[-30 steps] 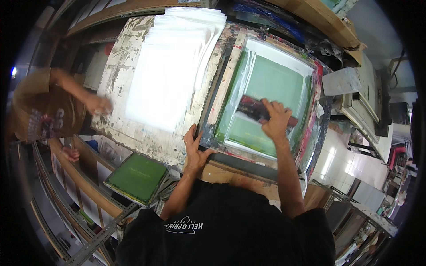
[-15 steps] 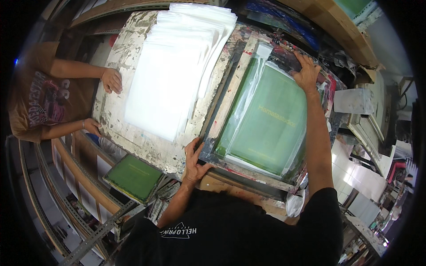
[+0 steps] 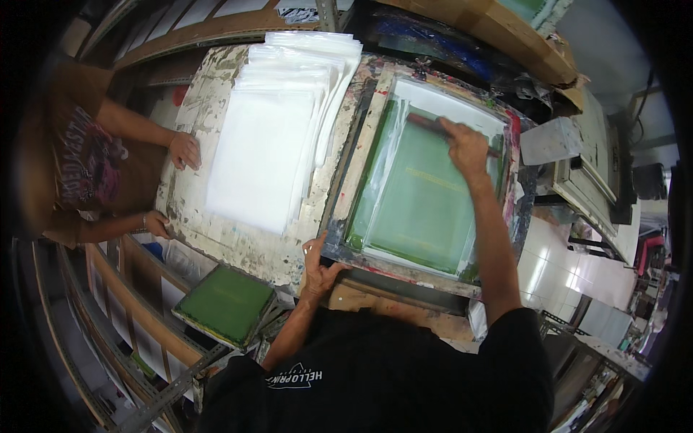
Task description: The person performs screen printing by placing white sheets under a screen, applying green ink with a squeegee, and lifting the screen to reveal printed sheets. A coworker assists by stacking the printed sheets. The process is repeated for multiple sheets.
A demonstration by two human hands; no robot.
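My right hand (image 3: 469,149) is wrapped round a dark red squeegee (image 3: 427,124), which lies crosswise on the far part of a green printing screen (image 3: 422,206). Faint yellowish lettering shows on the mesh, and tape strips run inside the screen's frame. At the frame's near left corner, my left hand (image 3: 317,268) grips the edge, thumb along the near side and fingers along the left side. Left of the screen, a stack of white translucent plastic bags (image 3: 263,144) lies fanned on a paint-flaked board (image 3: 189,189).
Across at the left, a person rests one hand (image 3: 185,150) on the board and the other (image 3: 156,224) at its near edge. A smaller green screen (image 3: 227,303) lies below the board. Shelving rails (image 3: 137,296) stand at lower left; a translucent plastic container (image 3: 552,141) stands at right.
My right hand has moved from the screen's far edge toward me and left, and now holds the squeegee on the mesh. My left hand stays at the corner.
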